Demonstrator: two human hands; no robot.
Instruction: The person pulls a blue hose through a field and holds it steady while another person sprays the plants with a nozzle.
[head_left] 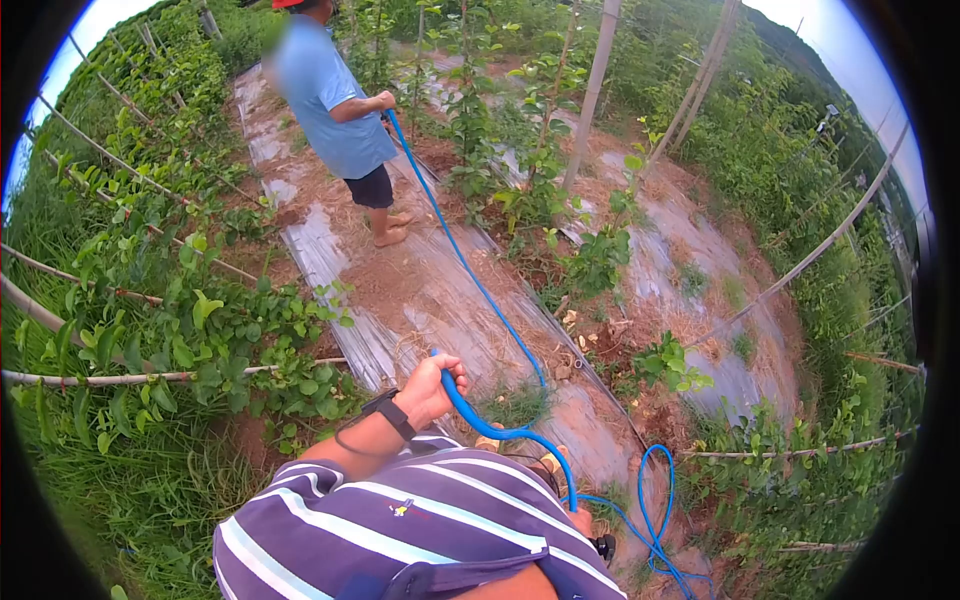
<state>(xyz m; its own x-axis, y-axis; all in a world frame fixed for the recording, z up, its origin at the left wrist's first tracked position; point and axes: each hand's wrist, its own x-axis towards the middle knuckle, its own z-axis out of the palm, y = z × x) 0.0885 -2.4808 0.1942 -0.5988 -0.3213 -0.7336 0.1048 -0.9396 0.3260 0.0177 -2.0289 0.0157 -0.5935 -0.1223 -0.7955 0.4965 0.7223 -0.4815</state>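
Note:
My left hand [430, 388], with a dark band on the wrist, is closed around a blue hose [510, 433]. A short piece of the hose sticks up above the fist. From there it curves down and right to my right hand [581, 520], which shows only in part beside my striped shirt. The hose runs into that hand, which seems closed on it; most of its fingers are hidden. Farther ahead, a person in a light blue shirt [325, 85] holds a blue hose [440, 215] that trails back along the ground.
Loose blue hose loops [655, 540] lie on the ground at right. Silvery plastic sheeting [325, 260] with dry straw covers the path. Leafy plants [200, 330] on poles line the left, and slanted poles [592, 95] and shrubs stand on the right.

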